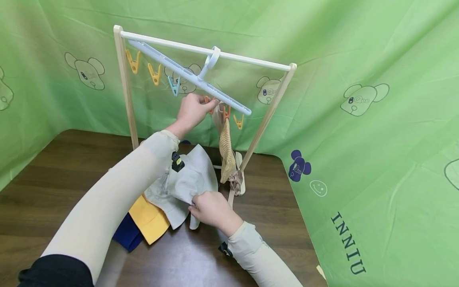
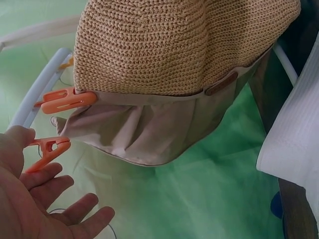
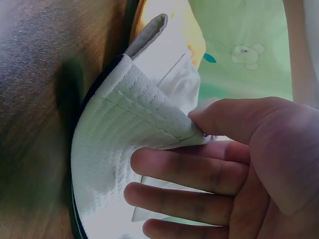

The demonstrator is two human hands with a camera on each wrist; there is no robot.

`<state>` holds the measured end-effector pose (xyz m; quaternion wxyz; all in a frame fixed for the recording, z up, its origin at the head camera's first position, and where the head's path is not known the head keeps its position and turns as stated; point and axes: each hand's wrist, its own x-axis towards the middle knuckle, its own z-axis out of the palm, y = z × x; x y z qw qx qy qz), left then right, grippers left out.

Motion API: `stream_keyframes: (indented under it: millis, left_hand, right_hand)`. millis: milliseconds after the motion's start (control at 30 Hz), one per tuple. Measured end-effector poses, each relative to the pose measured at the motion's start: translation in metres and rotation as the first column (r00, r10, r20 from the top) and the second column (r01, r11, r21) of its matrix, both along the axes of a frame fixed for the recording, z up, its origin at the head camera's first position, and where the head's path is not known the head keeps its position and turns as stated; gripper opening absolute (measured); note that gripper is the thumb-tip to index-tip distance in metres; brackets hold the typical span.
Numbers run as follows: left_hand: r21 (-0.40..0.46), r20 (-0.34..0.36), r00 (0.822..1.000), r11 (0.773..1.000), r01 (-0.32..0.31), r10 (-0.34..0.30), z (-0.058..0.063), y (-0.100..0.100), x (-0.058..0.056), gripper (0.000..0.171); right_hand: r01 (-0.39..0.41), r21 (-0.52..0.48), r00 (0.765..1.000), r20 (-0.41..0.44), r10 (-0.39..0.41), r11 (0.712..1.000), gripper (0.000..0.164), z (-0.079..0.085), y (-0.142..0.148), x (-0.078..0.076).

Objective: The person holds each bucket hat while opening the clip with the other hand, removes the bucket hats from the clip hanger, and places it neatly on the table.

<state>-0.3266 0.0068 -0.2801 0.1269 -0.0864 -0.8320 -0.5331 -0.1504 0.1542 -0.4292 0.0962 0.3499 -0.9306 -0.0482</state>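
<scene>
My left hand [image 1: 192, 111] is up at the light blue clip hanger [image 1: 201, 83], thumb and index finger pinching an orange clothespin [image 2: 49, 152]. Its tip is right at the edge of a beige cloth part [image 2: 149, 134] on a tan knitted hat [image 2: 149, 50]. Another orange clothespin [image 2: 69, 101] grips that hat's edge, so the hat hangs from the hanger. Lower down, my right hand [image 1: 213, 209] pinches the stitched brim of a white bucket hat [image 3: 119, 129] between thumb and index finger; the other fingers extend along the brim.
The hanger hooks over a white rail [image 1: 165, 41] on wooden posts. Yellow clothespins [image 1: 155, 74] and a blue one [image 1: 174, 85] dangle from it. A yellow hat [image 1: 150, 219] and a dark blue piece [image 1: 128, 233] lie under the white hat on the wooden table [image 1: 287, 239]. Green printed cloth surrounds it.
</scene>
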Motion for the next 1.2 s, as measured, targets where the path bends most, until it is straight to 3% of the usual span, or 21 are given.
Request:
stream_keyframes:
  millis: [833, 1200]
  left_hand:
    - [-0.009, -0.016, 1.000, 1.000, 0.004, -0.004, -0.003, 0.002, 0.005, 0.042]
    - [-0.001, -0.023, 1.000, 1.000, 0.006, -0.006, -0.003, 0.003, 0.008, 0.030]
  right_hand:
    - [-0.031, -0.060, 0.993, 0.109, 0.038, 0.998, 0.030, -0.008, 0.011, 0.001]
    - [-0.064, -0.085, 0.990, 0.122, 0.074, 0.994, 0.023, -0.013, 0.019, 0.001]
